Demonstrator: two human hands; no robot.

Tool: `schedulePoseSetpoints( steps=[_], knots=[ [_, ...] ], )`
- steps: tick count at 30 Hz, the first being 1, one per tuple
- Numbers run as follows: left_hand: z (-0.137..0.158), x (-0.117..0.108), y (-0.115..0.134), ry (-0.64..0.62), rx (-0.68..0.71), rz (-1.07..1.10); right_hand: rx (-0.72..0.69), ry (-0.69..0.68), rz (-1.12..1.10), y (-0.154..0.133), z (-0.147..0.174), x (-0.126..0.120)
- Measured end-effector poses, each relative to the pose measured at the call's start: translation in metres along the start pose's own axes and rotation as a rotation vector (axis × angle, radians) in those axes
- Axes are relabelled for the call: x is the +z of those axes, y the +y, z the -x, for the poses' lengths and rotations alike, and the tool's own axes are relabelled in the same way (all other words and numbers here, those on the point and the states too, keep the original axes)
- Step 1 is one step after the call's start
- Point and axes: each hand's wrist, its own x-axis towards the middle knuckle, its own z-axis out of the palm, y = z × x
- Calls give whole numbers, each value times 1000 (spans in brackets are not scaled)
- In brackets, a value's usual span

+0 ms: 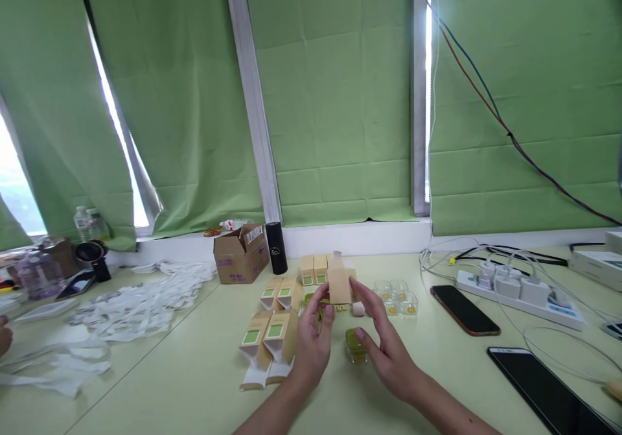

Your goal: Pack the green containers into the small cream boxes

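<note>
In front of me a small kraft cardboard box point(340, 284) is held up with its top flap open. The fingertips of my left hand point(313, 338) press its left side, and those of my right hand point(389, 351) meet its right side. A small glass jar with a green lid point(356, 344) stands on the table by my right thumb. Left of my hands are several similar boxes with green labels point(275, 331), lying in pairs with open flaps. Two more boxes point(313, 268) stand behind. Things directly behind my fingers are partly hidden.
Several clear jars point(396, 299) stand to the right. Beyond them are a phone point(465, 310), a power strip point(558, 312) with cables, and a tablet point(549, 389). A brown carton point(241, 257) and black cylinder point(276, 248) stand behind. White strips point(131, 305) and another person's hand point(4, 336) are left.
</note>
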Motion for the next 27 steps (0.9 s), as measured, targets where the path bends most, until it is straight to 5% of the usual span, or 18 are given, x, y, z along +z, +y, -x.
schedulePoseSetpoints(
  steps=[7, 11, 15, 22, 27],
  knots=[
    [-7, 0, -4, 49, -15, 105, -209, -158, 232, -1, 3, -2],
    [-12, -3, -9, 93, -59, 71, -280, -120, 302, 5, 1, -5],
    [-16, -9, -18, 111, -95, 69, -164, -82, 392, 7, -4, -13],
    [-21, -13, -28, 138, -142, -24, 21, -342, 623, 5, -9, -20],
    [-20, -15, -30, 109, -174, -169, 79, -391, 734, 12, -10, -21]
  ],
)
